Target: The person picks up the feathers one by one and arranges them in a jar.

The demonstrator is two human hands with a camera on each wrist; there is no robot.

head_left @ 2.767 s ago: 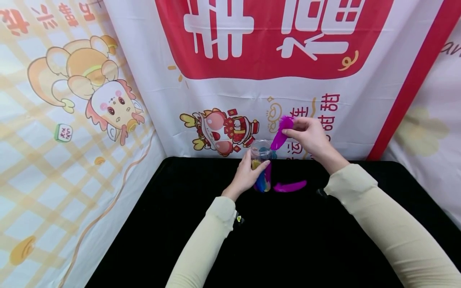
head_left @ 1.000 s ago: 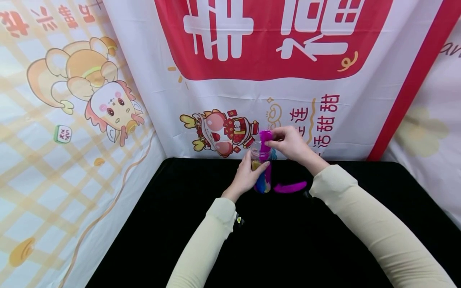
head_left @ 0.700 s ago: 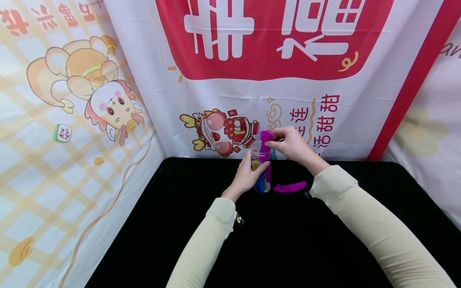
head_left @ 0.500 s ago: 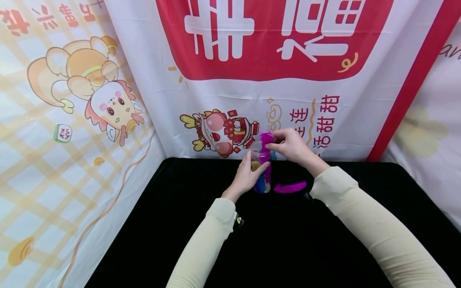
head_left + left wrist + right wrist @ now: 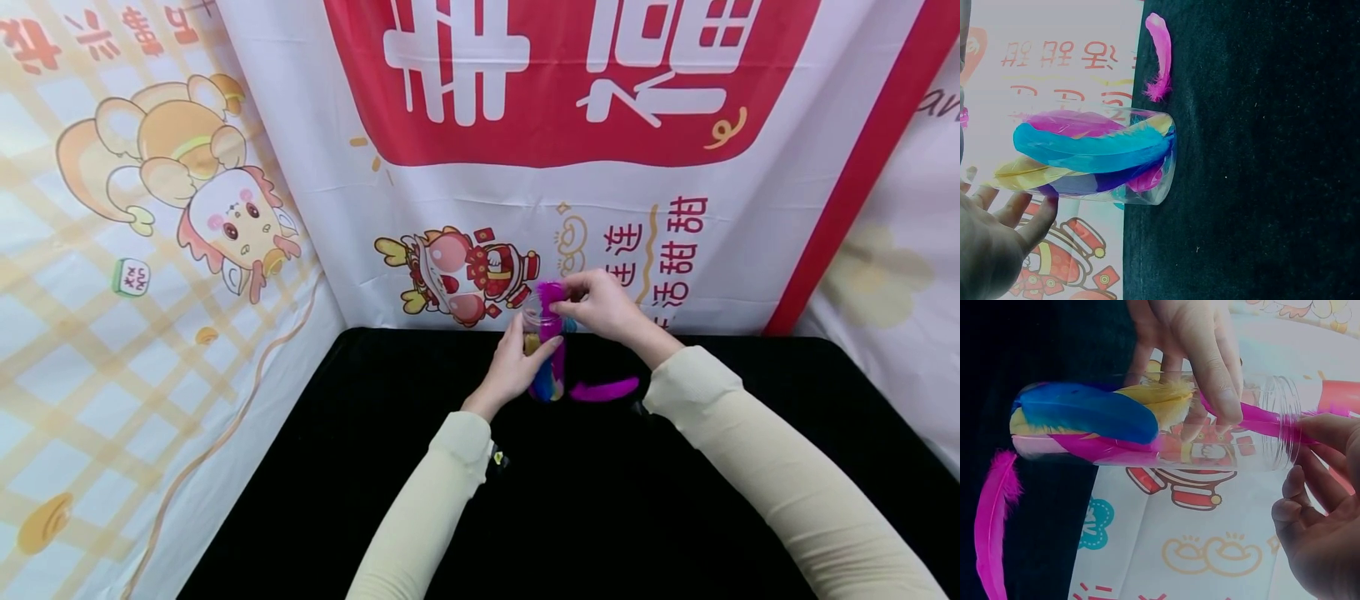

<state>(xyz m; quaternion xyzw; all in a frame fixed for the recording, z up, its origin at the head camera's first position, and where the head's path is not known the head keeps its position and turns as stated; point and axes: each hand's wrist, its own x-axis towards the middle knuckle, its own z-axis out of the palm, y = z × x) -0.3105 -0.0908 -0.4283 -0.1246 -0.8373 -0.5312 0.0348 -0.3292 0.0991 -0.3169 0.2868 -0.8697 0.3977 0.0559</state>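
A clear jar (image 5: 1235, 453) with a threaded mouth stands upright at the back of the black table. Inside it are blue (image 5: 1088, 412), yellow (image 5: 1169, 400) and magenta feathers. My left hand (image 5: 512, 365) grips the jar's side, fingers and thumb wrapped round it. At the mouth, my right hand (image 5: 603, 310) pinches a magenta feather (image 5: 553, 293) near its fluffy end; the other end reaches down into the jar, as the right wrist view also shows. Another magenta feather (image 5: 603, 389) lies on the table just right of the jar.
The black tabletop (image 5: 585, 500) spreads out in front of the jar. A white and red printed cloth (image 5: 480, 192) hangs right behind the jar, and a checked cloth (image 5: 150, 333) hangs on the left.
My right hand has moved left to the jar's mouth, bringing the magenta feather inside. Over the last half second the hand and feather have sunk slightly. The left hand stays on the jar.
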